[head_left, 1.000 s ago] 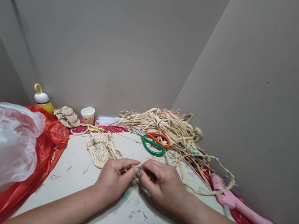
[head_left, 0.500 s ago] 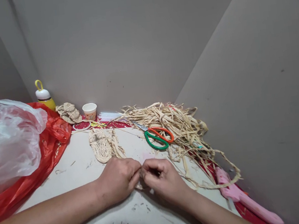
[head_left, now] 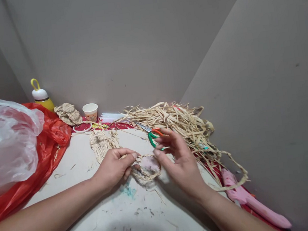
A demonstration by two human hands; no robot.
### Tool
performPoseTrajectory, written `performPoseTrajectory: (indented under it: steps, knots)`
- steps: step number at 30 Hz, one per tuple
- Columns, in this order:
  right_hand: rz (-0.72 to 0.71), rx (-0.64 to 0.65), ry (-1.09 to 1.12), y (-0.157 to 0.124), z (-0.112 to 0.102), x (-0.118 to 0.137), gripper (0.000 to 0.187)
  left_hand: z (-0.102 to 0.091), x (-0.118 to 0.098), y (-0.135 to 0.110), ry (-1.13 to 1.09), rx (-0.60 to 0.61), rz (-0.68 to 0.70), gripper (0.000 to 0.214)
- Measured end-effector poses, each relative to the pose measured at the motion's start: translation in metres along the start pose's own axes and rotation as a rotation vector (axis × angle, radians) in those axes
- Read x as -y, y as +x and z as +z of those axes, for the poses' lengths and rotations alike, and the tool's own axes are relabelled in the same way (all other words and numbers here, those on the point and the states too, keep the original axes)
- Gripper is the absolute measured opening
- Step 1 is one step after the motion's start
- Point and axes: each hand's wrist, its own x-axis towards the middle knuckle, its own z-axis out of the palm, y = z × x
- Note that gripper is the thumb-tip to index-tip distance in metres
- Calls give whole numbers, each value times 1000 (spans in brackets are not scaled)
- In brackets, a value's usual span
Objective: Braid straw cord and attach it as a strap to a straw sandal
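My left hand pinches a thin braided straw loop between thumb and fingers, just above the white tabletop. To the right of the loop, my right hand is open, fingers spread, its thumb at or very near the loop's right edge; I cannot tell if it touches. Partly covered by the right fingers lie scissors with green and orange handles. Behind my left hand rests a flat oval woven straw piece, its lower end hidden, with a second straw piece beside it.
A heap of dry straw strips fills the back right. At the right edge lies a pink glue gun. A red plastic bag with clear plastic on it stands left. Behind are a paper cup, clear sticks and a yellow bottle.
My right hand has let go and moved right and up, its fingers spreading. My left hand has shifted slightly up with the braided loop, which now shows as an open ring.
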Motion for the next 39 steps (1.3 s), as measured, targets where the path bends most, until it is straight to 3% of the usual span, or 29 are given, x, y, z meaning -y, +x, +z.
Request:
performPoseTrajectory:
  steps: [2,5,8,15,22,25,28,31,34,39]
  knots:
    - [48,166,21,-4,6,2,62,-2,1,1,-41,31,16,29]
    - [142,340,88,-10,11,4,35,-5,2,2,-68,83,16,31]
    - [169,311,98,-10,8,5,21,-6,2,3,-119,132,-32,31]
    - [210,361,112,8,-9,6,24,-4,-2,2,-211,147,-65,24]
    - [171,249,83,18,-17,-7,26,-8,2,8,-210,212,-27,29]
    - [144,260,-4,23,-21,-13,23,-10,5,10,-166,199,-27,29]
    - [-15,217,-184,22,-23,-12,22,-8,6,9,-142,183,-28,30]
    - [-333,79,-331,15,-24,1,27,-6,5,7,-142,176,-30,29]
    - [-583,190,-403,7,-20,13,25,-5,6,7,-151,197,-16,28]
    - [-577,364,-379,4,-12,14,9,-6,10,8,-126,209,23,28]
